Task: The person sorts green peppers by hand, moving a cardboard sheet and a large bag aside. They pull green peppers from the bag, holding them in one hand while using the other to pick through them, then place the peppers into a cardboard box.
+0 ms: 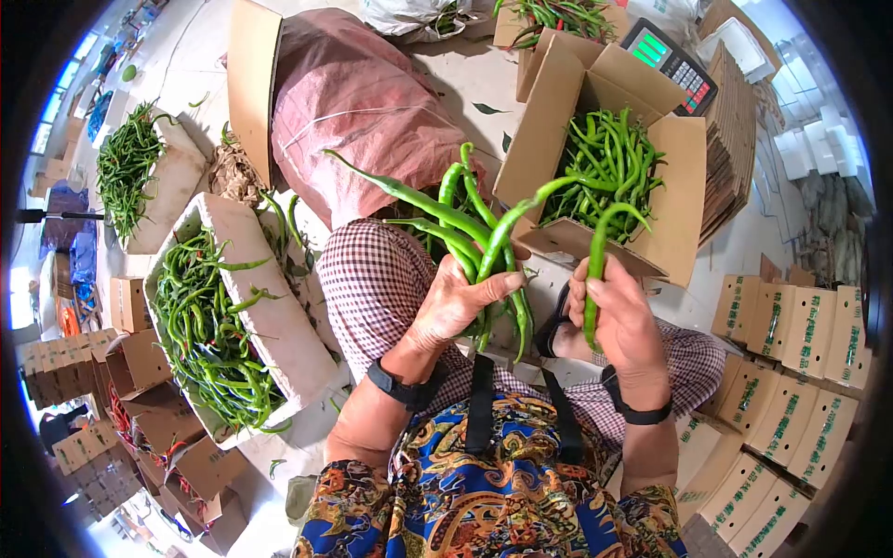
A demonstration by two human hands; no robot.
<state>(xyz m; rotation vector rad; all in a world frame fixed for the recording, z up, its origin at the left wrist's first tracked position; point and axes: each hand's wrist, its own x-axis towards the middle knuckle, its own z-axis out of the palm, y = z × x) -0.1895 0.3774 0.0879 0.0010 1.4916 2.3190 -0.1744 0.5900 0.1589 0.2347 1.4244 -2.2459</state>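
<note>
My left hand [465,302] is closed around a bunch of long green chili peppers [456,219], which fan out above and below the fist. A single curved green chili pepper [596,260] is pinched upright between the thumb and fingers of my right hand [619,312]. The two hands are apart, in front of my lap. Just beyond my right hand stands an open cardboard box [684,195] holding many green peppers. Behind my left hand lies a large pink woven sack [363,102], with some peppers at its near end.
A white foam box [288,325] of green peppers stands at left, another foam box [177,177] with peppers beyond it. A digital scale [672,63] and flattened cardboard [730,139] stand beyond the open box. Packed cartons [777,400] are stacked at right.
</note>
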